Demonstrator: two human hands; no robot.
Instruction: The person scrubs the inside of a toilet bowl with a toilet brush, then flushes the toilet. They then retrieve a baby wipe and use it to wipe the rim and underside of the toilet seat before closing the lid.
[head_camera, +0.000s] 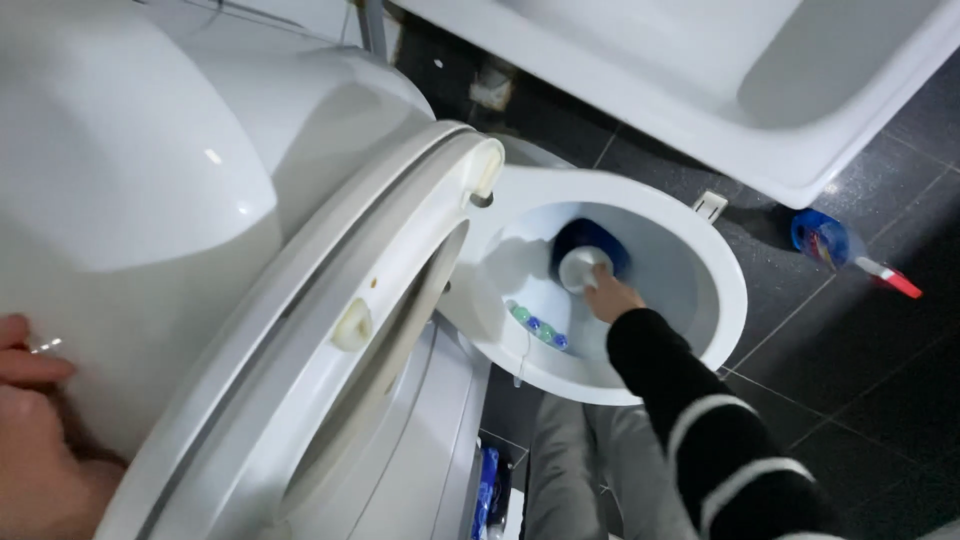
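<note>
Dark floor tiles (850, 340) surround white toilet bowl (725, 290) — right hand (610, 298), fingers closed around white brush handle (583, 268), reaches inside to scrub; left hand (35, 430) props raised seat (330, 330), its fingers' spread unclear — cropped.

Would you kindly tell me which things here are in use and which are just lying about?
In use: right hand, white brush handle, toilet bowl, raised seat, left hand on the lid.
Lying about: blue bottle on the floor, bathtub.
</note>
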